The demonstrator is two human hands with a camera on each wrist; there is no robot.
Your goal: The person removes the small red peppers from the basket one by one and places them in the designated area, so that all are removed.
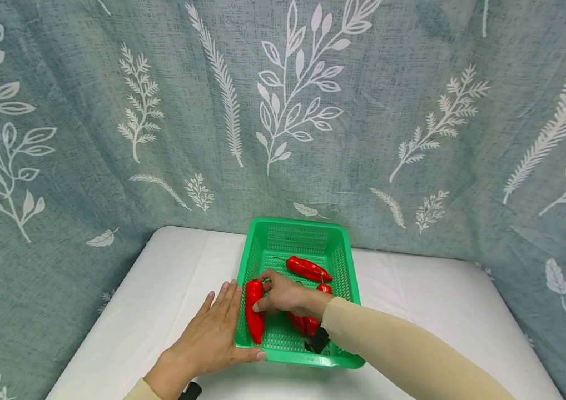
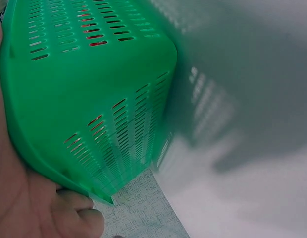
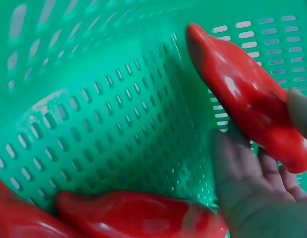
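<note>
A green plastic basket (image 1: 293, 223) with slotted walls stands on a white-covered table. My right hand (image 1: 283, 293) reaches into it and holds a long red pepper (image 1: 254, 328) along the left wall. The right wrist view shows the thumb on one side of that pepper (image 3: 252, 94) and the fingers beneath it. My left hand (image 1: 213, 328) rests against the basket's left rim and front-left corner, fingers straight, thumb along the front edge. Another red pepper (image 1: 309, 269) lies farther back in the basket. More red peppers (image 1: 297, 321) lie partly hidden under my right forearm.
Behind the table (image 1: 413, 283) hangs a grey-green curtain (image 1: 353, 166) with white leaf prints. A black wrist device (image 1: 317, 340) on my right arm hangs over the basket's front part. The basket's perforated outer wall (image 2: 94, 74) fills much of the left wrist view.
</note>
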